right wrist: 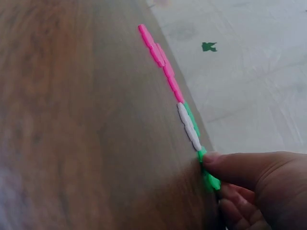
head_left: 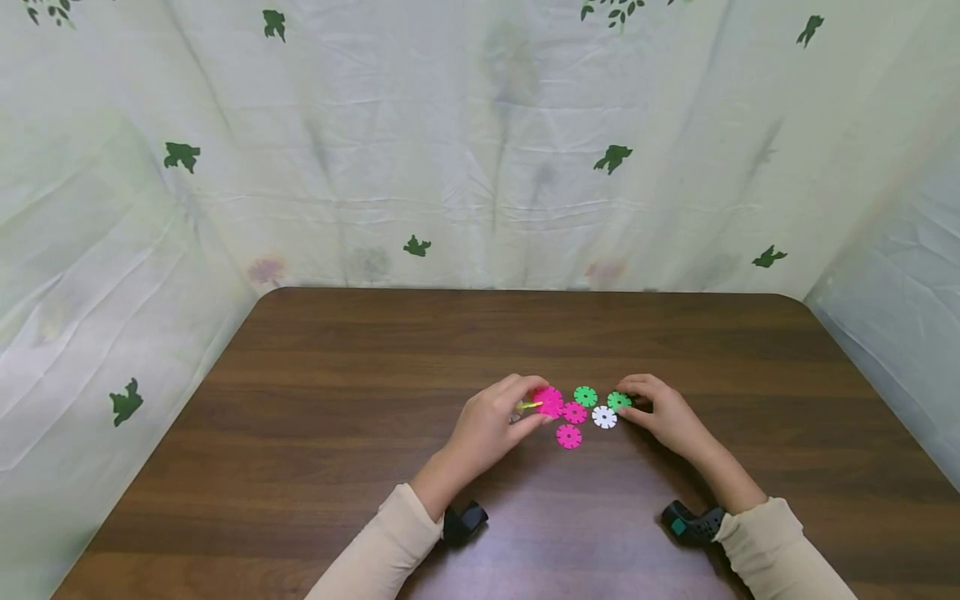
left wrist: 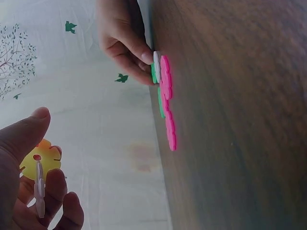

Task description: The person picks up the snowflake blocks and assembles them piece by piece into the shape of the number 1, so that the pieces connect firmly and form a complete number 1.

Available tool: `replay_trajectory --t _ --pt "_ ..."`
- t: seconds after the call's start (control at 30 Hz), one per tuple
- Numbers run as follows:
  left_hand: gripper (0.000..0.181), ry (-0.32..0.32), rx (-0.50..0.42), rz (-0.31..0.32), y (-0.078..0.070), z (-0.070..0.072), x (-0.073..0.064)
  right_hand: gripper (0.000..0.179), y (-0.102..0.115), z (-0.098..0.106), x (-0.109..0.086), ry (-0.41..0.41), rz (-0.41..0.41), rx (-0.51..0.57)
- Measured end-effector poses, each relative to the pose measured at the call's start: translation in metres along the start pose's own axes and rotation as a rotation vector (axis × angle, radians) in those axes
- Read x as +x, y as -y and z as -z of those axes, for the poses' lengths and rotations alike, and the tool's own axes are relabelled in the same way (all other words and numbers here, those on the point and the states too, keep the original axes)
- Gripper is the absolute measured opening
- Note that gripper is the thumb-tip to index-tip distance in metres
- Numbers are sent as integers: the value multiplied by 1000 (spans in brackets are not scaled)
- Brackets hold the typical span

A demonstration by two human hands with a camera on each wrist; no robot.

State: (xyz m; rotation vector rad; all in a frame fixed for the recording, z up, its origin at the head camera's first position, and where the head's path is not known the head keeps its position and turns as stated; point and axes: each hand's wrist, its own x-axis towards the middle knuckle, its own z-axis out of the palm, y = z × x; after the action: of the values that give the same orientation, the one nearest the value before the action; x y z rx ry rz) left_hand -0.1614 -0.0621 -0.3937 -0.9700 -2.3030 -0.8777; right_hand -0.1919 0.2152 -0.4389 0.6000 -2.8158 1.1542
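My left hand (head_left: pixel 491 421) grips a joined piece of slotted flower discs between thumb and fingers. A yellow disc (left wrist: pixel 42 166) and a white disc (left wrist: pixel 40 191) set edge-on show in the left wrist view. The head view shows a large pink disc (head_left: pixel 549 402) at those fingertips. My right hand (head_left: pixel 663 412) pinches a green disc (head_left: pixel 619 402) by its edges, low at the tabletop. Between the hands lie another green disc (head_left: pixel 586 396), a white disc (head_left: pixel 604 417) and two pink discs, one upper (head_left: pixel 574 412) and one nearer (head_left: pixel 568 436).
The brown wooden table (head_left: pixel 315 367) extends around the discs. Behind it hangs a pale curtain (head_left: pixel 450 150) with green leaf shapes. Black wrist devices sit on the left wrist (head_left: pixel 465 522) and the right wrist (head_left: pixel 692 523).
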Motion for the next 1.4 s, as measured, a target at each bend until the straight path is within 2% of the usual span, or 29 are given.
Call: replay_trajectory --t 0.2,0.33,0.63,0.9,1.13,1.4 --pt "35 8 1 2 0 1 0 24 2 1 1 9 -44 9" --pt "35 5 -3 1 0 2 -1 22 5 3 1 2 -39 40" --pt "35 3 -2 -1 1 1 -1 20 17 3 5 -64 -38 173" --pt "36 -2 2 -6 2 1 -1 17 42 4 8 -96 40 252" --pt "36 7 22 8 2 1 -2 15 63 2 9 -74 119 289" --pt "35 6 14 10 3 1 -2 11 79 -1 9 -46 170 317"
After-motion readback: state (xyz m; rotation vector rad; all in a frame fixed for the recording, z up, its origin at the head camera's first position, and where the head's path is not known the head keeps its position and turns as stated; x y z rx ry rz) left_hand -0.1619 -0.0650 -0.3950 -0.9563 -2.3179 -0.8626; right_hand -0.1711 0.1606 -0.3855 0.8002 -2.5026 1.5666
